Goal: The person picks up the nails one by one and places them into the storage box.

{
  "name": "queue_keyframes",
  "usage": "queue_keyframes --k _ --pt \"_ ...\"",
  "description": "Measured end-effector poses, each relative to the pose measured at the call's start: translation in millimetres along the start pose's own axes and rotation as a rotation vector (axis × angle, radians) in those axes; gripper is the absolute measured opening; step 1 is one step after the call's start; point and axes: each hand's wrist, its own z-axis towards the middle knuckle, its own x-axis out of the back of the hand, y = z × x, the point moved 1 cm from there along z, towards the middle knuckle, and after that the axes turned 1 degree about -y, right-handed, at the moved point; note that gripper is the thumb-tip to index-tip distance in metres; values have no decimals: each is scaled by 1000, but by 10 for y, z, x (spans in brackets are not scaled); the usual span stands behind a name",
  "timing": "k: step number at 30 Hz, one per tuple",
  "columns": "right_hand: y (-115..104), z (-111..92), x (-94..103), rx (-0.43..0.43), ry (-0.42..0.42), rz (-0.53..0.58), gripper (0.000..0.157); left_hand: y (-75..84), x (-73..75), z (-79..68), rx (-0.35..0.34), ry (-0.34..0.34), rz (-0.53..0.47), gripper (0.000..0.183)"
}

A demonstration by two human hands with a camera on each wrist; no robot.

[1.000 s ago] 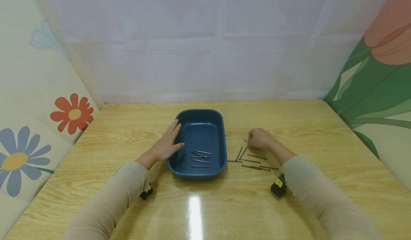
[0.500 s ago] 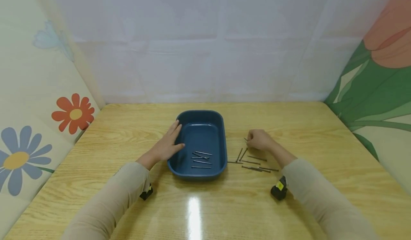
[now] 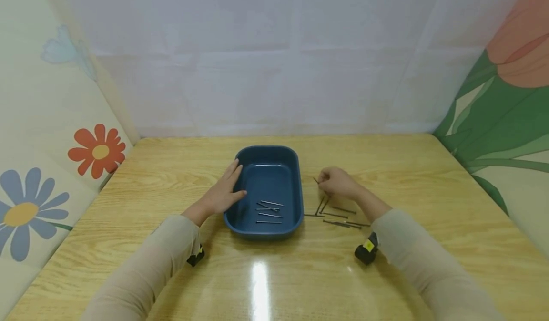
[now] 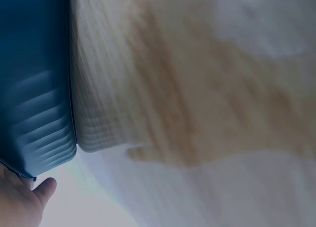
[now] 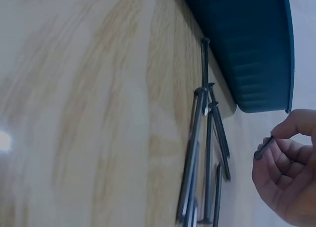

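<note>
A blue rectangular tray (image 3: 274,180) stands on the wooden table, with several nails (image 3: 269,215) lying loose in its near half. Resting on the tray's left rim is my left hand (image 3: 220,194), fingers extended and thumb over the inside; the left wrist view catches only part of this hand (image 4: 22,197) beside the tray wall. To the right of the tray, my right hand (image 3: 340,183) pinches one nail (image 5: 265,147) between thumb and fingers, its head sticking out. Below that hand, several more nails (image 3: 339,216) lie scattered on the table, some crossing each other.
The wooden table (image 3: 171,168) reaches back to a white cloth backdrop (image 3: 257,73). Flower-printed panels stand at left and right. A black wrist camera (image 3: 366,250) hangs below my right sleeve, and another (image 3: 196,256) below the left.
My right hand has lifted a nail from the pile and shifted slightly left toward the tray. The left hand and the tray have stayed in place.
</note>
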Motion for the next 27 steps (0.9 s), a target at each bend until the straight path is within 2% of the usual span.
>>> queue_keyframes --k 9,22,27 --pt "-227 25 -30 40 -37 194 21 5 14 3 -13 6 7 69" --pt "-449 51 -89 74 -35 274 14 24 23 -11 -11 4 -5 69" --pt "-489 87 -131 100 -40 288 16 7 12 -6 -9 -4 -8 69"
